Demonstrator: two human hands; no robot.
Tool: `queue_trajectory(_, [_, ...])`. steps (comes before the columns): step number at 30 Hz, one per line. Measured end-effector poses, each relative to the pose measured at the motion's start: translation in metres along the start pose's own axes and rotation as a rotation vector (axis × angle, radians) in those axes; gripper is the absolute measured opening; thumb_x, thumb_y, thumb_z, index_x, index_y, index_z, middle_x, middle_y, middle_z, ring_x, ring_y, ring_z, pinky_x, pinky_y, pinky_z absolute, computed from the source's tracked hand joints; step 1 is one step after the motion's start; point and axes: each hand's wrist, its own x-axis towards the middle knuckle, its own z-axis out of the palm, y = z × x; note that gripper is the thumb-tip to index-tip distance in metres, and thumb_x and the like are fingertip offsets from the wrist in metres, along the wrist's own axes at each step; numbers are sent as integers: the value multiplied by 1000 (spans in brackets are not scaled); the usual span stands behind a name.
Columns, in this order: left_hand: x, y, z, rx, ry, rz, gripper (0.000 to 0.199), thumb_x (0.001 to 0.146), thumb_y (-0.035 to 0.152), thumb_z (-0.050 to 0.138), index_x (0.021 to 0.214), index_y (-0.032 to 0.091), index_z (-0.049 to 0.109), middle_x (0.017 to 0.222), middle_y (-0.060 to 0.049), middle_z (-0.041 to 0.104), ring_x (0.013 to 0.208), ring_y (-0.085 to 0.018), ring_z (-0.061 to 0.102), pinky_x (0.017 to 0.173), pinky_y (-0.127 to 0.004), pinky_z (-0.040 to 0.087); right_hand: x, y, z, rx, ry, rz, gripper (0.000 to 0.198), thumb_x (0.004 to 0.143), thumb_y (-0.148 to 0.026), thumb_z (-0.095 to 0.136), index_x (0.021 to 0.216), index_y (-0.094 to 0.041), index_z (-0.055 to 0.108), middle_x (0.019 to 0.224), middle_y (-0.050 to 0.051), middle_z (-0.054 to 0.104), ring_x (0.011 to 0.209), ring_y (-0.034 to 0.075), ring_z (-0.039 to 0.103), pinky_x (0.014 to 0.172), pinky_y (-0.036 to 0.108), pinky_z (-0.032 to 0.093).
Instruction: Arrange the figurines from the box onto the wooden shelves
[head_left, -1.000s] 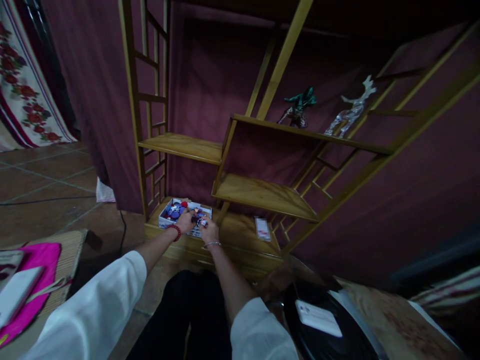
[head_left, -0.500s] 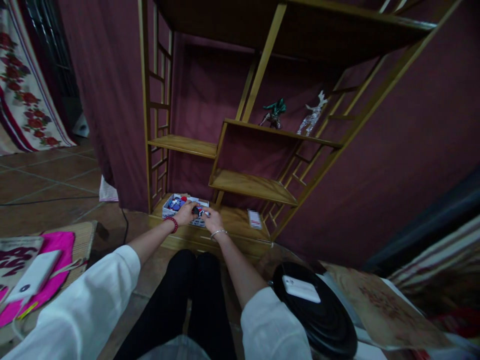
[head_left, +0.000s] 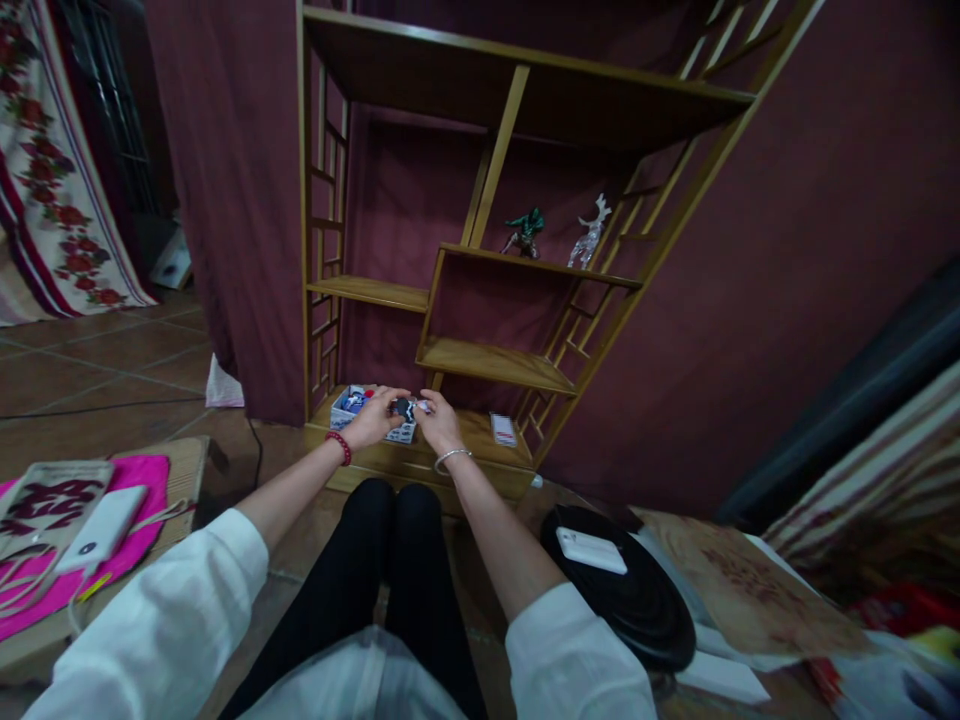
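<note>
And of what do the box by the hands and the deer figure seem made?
The box: perhaps matte printed cardboard, given its thin patterned walls. The deer figure: glossy, maybe clear plastic or glass, given its bright glints; I cannot tell which.

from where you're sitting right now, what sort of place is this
Probably a room in a home, though a small shop can't be ruled out: a wooden display shelf bears a green figurine and a clear deer figurine, over a tiled floor.
</note>
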Motion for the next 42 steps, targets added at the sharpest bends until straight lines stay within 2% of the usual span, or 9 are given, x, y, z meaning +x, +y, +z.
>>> queue_trajectory(5, [-14, 19, -6, -160, 59, -13, 45, 68, 9, 55, 112, 18, 52, 101, -5, 46, 84, -12, 51, 74, -25, 45, -18, -14, -12, 126, 6, -53, 31, 75, -21, 51, 105, -20, 57, 94, 2, 66, 83, 13, 61, 80, 27, 47])
queue_trajectory(11, [-31, 46, -15, -372, 72, -30, 48, 68, 15, 58, 115, 16, 51, 98, -5, 52, 82, -12, 51, 73, -25, 44, -43, -34, -26, 379, 5, -106, 33, 73, -20, 52, 105, -15, 56, 95, 5, 65, 83, 13, 61, 80, 26, 48])
queue_trajectory(15, [-42, 61, -19, -545, 43, -38, 50, 68, 18, 60, 117, 14, 49, 101, -5, 56, 84, -12, 52, 78, -26, 43, -59, -46, -33, 466, 36, -116, 34, 71, -21, 54, 104, -14, 56, 95, 6, 65, 84, 13, 61, 81, 27, 47])
queue_trajectory(21, [-56, 76, -21, -778, 37, -45, 54, 66, 21, 64, 117, 16, 49, 111, -7, 56, 100, -17, 51, 89, -31, 38, -74, -54, -35, 590, 118, -125, 44, 68, -27, 60, 109, -13, 51, 92, 7, 64, 85, 15, 61, 82, 29, 47])
queue_trajectory(28, [-63, 87, -18, -876, 60, -59, 57, 63, 19, 68, 116, 17, 49, 112, -9, 55, 106, -20, 49, 93, -35, 37, -86, -58, -41, 619, 185, -141, 34, 68, -27, 61, 99, -14, 54, 92, 7, 64, 85, 16, 61, 81, 30, 48])
queue_trajectory(33, [-64, 91, -18, -917, 57, -77, 50, 62, 18, 69, 109, 16, 52, 112, -9, 55, 105, -19, 49, 93, -35, 36, -90, -62, -46, 612, 184, -177, 30, 71, -25, 58, 99, -16, 54, 92, 6, 64, 86, 15, 61, 81, 29, 48])
queue_trajectory(42, [-65, 96, -16, -915, 54, -88, 50, 63, 20, 69, 109, 16, 53, 114, -9, 55, 106, -20, 49, 92, -34, 37, -91, -62, -47, 573, 220, -166, 29, 72, -24, 57, 100, -16, 54, 92, 6, 63, 85, 15, 61, 78, 28, 49])
